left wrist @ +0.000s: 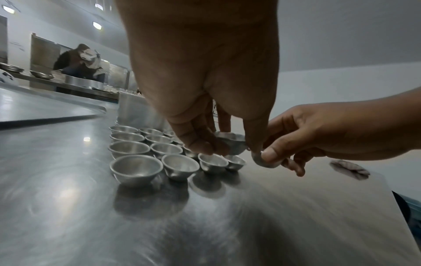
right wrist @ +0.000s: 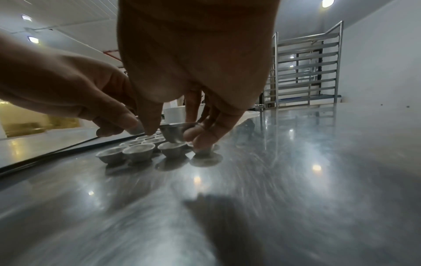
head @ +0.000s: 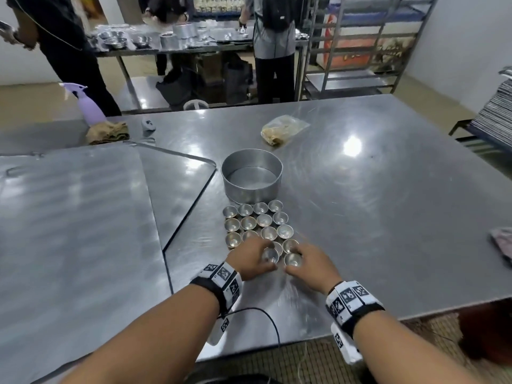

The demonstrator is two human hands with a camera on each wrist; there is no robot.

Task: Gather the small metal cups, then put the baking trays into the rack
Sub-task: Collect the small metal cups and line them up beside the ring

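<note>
Small metal cups are sitting in a tight block on the steel desk, just this side of the round cake tin, and we are working at the near edge of that block with both hands.

What we are risking, nearest first: the cups are light and rounded at the base, rim against rim, so a finger catching a neighbour as we lift could tip it or send it skating over the slick steel toward the desk edge in front of us. We are also pinching by the thin rim, and a shallow pinch like that could let a cup slip and drop onto the others. Farther on, carrying a cup over the block to the tin could knock those standing in between.

Our left hand is closing its grip on one cup, thumb on one side and fingers on the other, and that cup is hanging clear above the row below it. Our right hand is gripping another cup the same way, thumb and fingertips curled onto its rim; it looks raised a little above the desk. The two hands are nearly touching.

Beyond, the baking trays are lying flat at our left, and the rack is standing well apart, past the far end of the desk.
</note>
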